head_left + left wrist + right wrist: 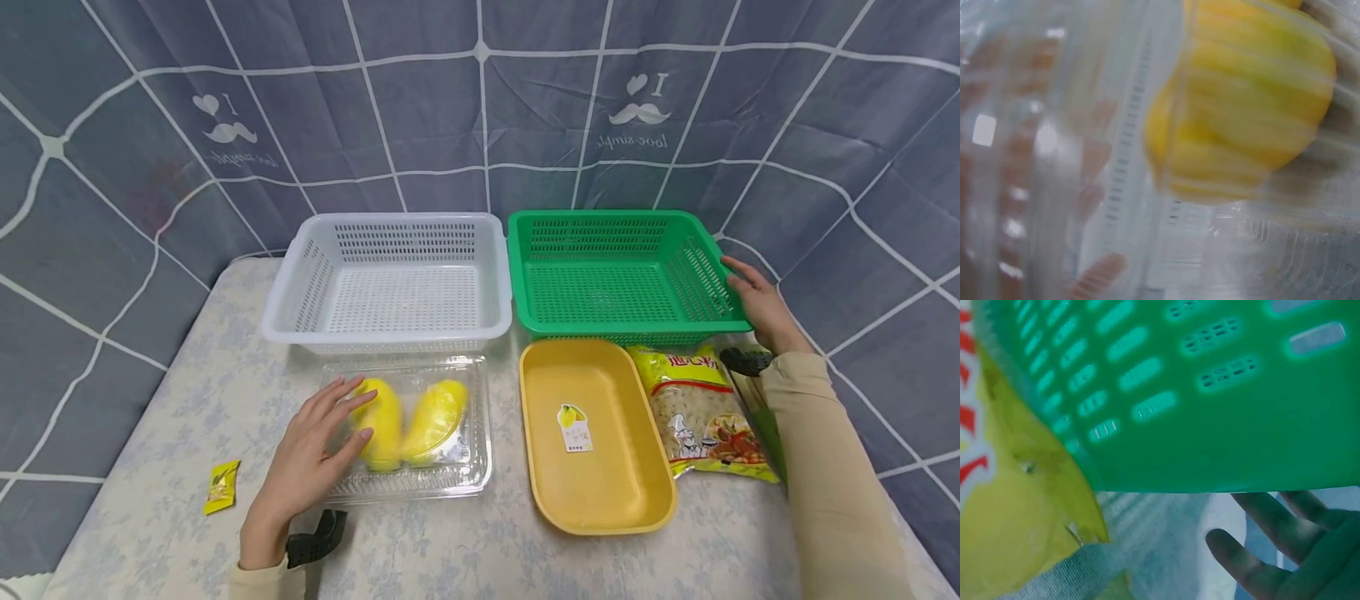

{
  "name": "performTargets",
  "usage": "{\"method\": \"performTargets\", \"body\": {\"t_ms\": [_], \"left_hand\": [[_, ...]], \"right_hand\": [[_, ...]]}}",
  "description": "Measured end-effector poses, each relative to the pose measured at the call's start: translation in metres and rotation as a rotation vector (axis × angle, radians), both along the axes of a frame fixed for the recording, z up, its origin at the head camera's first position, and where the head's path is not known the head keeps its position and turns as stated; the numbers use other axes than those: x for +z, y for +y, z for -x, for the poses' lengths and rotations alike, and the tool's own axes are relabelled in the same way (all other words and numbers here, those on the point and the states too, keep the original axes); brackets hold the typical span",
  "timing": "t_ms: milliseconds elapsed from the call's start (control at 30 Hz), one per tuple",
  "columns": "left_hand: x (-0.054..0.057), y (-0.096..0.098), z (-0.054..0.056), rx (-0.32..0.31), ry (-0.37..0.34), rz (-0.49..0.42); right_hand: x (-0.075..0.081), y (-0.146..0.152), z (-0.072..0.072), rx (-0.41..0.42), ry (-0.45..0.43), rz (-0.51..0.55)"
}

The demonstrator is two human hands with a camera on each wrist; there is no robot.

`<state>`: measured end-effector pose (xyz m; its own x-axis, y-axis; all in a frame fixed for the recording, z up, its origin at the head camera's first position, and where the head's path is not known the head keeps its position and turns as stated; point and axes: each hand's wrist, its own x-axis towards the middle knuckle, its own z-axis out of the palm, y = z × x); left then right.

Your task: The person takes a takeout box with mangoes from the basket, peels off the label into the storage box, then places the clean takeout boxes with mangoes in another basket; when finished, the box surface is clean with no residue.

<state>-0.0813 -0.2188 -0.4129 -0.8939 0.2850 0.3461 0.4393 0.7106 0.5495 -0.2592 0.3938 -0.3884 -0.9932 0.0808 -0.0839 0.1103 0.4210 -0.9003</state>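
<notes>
My left hand (307, 446) reaches over the left side of a clear plastic clamshell box (480, 467), its fingers spread and loosely bent. Inside the box lie two yellow mangoes (438, 421); through the plastic, the left wrist view shows one mango (1241, 106) close up. Whether the fingers touch the box is hard to tell. My right hand (765, 308) is at the right end of a green perforated basket (600, 292), fingertips by the rim. In the right wrist view its fingers (1272, 525) extend toward the basket's edge, some tips hidden behind it.
Left of the green basket stands a white perforated basket (405, 296). An orange-yellow tray (592, 492) with a sticker sits in front, beside a bag of macaroni (701, 417). A small yellow packet (222, 487) lies at left. A grid-patterned curtain (420, 108) hangs behind.
</notes>
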Motion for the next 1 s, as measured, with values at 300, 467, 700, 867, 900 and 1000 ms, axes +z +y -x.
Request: {"method": "performTargets", "body": {"t_ms": [300, 467, 700, 867, 900, 1000], "left_hand": [[0.002, 0.001, 0.0, -0.018, -0.025, -0.07], [0.0, -0.003, 0.001, -0.005, -0.06, -0.168], [0.008, -0.016, -0.008, 0.046, -0.329, -0.235], [0.018, -0.027, -0.011, 0.032, -0.482, -0.14], [0.02, -0.03, -0.011, 0.032, -0.502, -0.119], [0.026, -0.034, -0.01, 0.035, -0.55, -0.087]], "right_hand": [[0.0, 0.005, -0.005, 0.121, -0.045, 0.601], [-0.002, 0.004, -0.003, 0.128, -0.033, 0.63], [-0.004, 0.002, 0.0, 0.127, -0.028, 0.635], [-0.003, 0.002, 0.0, 0.1, -0.032, 0.581], [-0.003, 0.002, 0.0, 0.095, -0.033, 0.576], [-0.002, 0.003, -0.001, 0.084, -0.033, 0.581]]}}
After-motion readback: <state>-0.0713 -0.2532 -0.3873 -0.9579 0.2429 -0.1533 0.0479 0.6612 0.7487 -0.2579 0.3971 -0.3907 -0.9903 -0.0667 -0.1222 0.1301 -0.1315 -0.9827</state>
